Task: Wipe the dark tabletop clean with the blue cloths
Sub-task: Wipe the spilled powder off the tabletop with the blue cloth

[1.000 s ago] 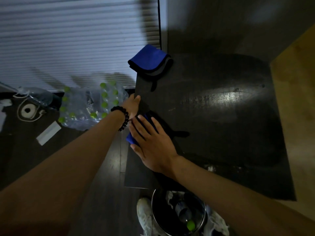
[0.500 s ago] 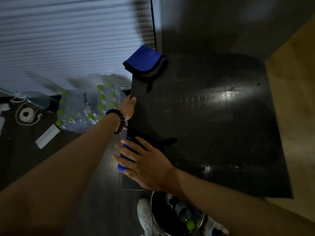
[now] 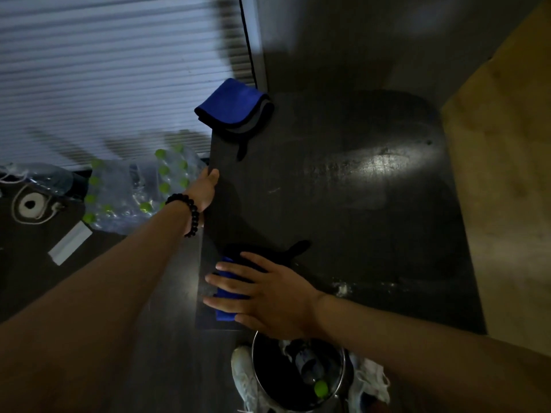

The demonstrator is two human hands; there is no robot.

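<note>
Right hand [image 3: 268, 293]: being pressed flat, fingers straight, on blue cloth [image 3: 225, 313].
Left hand [image 3: 203, 189]: being curled round tabletop [image 3: 357, 222] edge.
Cloth: soft, light; likely best being pinned beneath the palm.

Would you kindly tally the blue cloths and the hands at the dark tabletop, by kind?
Blue cloths: 2 (folded cloth; pressed cloth)
Hands: 2 (left hand; right hand)
Total: 4

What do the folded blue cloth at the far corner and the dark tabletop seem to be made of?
The folded blue cloth looks like microfibre, matte: plush face, dark bound edge. The dark rectangular tabletop seems laminate or painted wood, semi-glossy: it mirrors a light patch.
</note>
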